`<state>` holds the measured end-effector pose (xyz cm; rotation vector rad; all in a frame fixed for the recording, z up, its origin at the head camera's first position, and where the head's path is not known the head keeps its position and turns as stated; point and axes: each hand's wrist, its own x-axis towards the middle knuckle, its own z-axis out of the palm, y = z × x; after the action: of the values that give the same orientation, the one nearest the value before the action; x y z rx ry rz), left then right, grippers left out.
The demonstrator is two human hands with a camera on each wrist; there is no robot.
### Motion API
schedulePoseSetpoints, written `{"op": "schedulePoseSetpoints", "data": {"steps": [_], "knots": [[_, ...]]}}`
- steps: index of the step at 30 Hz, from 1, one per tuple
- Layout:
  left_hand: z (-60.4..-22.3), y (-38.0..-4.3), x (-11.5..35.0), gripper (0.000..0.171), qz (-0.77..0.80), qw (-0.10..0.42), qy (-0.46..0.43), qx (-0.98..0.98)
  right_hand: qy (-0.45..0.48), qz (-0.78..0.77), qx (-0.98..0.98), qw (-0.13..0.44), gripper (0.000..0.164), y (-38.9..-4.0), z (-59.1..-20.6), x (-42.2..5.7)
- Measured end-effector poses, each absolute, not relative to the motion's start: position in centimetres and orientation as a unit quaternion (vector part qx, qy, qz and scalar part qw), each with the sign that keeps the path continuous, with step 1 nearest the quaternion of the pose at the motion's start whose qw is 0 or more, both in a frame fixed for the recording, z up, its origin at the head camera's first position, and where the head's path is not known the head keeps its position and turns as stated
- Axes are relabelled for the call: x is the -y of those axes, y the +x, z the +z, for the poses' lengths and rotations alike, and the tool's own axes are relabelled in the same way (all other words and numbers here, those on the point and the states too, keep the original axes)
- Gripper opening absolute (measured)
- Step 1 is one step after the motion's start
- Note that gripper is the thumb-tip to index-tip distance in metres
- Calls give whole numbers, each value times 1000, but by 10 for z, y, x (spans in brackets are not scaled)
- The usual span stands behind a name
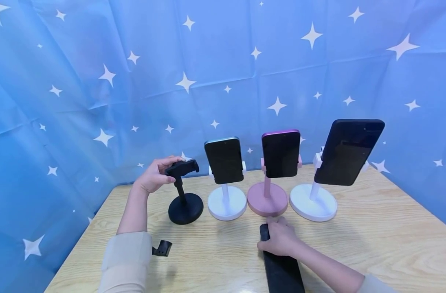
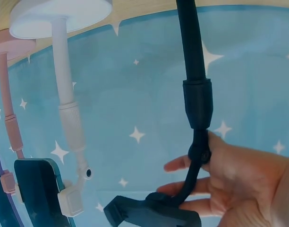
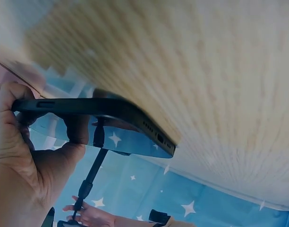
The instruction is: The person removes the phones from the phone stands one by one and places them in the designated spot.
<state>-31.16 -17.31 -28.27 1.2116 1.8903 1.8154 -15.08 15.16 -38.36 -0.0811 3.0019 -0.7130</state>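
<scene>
At the table's left, a black phone stand point(image 1: 185, 209) stands upright with no phone in its clamp point(image 1: 182, 167). My left hand point(image 1: 157, 175) holds it at the clamp, thumb low and fingers over the top. The left wrist view has those fingers point(image 2: 196, 187) around the bent neck, just behind the clamp. My right hand point(image 1: 280, 238) grips a black smartphone point(image 1: 283, 268) by its edges near one end. The phone's port end point(image 3: 159, 137) points away from that hand, and its glossy face reflects the backdrop.
A white stand point(image 1: 227, 203) with a blue-edged phone point(image 1: 224, 160), a pink stand point(image 1: 267, 199) with a pink-edged phone point(image 1: 281, 154), and another white stand point(image 1: 314, 202) with a large black phone point(image 1: 349, 152) line the wooden table point(image 1: 391, 240). A blue star-patterned curtain point(image 1: 223, 53) hangs behind.
</scene>
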Motion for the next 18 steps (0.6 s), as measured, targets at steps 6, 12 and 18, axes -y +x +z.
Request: {"op": "schedulePoseSetpoints", "data": {"steps": [6,12,18], "knots": [[-290,-317,178,58,647,152,478,-574,-34,-224,-974,19,75,-155,-387,-153],[-293,-317,177,59,656,152,486,-557,-36,-229,-973,21,71,-156,-390,-155],[-292,-315,175,58,661,152,480,-556,-36,-208,-977,20,67,-155,-394,-156]]}}
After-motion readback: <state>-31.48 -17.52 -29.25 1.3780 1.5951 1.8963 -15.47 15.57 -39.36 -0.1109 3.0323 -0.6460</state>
